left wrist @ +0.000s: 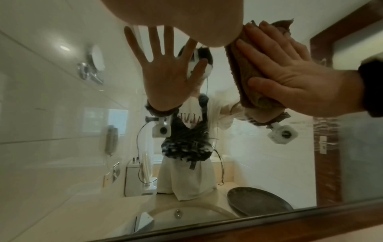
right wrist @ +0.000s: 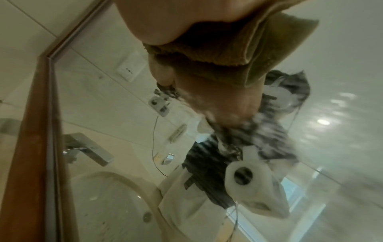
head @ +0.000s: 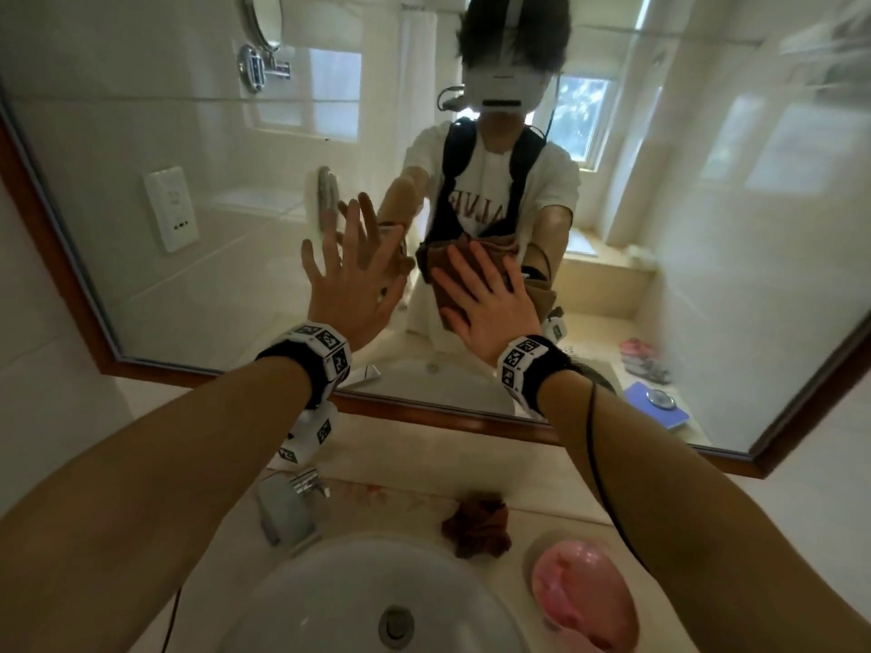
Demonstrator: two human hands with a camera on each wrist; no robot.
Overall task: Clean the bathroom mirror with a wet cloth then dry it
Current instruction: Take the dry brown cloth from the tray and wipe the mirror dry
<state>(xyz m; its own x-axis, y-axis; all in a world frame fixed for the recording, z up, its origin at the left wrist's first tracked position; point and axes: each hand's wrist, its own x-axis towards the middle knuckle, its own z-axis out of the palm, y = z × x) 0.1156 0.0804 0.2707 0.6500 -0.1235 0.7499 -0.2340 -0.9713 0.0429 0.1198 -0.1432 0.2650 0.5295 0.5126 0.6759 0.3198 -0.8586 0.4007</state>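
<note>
The wood-framed bathroom mirror (head: 188, 134) fills the wall above the sink. My right hand (head: 485, 299) lies flat with straight fingers on a folded brown cloth (head: 431, 263), pressing it against the glass near the mirror's lower middle. The left wrist view shows the same right hand (left wrist: 290, 70) and cloth (left wrist: 244, 68) from the side. In the right wrist view the cloth (right wrist: 238, 49) sits under my palm on the glass. Left of it, my left hand (head: 349, 280) is spread open, empty, with its fingertips at the glass.
A second brown cloth (head: 476, 525) lies crumpled on the counter behind the white sink (head: 292, 600). A chrome faucet (head: 287, 506) stands at the left, a pink dish (head: 584, 600) at the right. A wall socket (head: 172, 209) shows reflected in the mirror.
</note>
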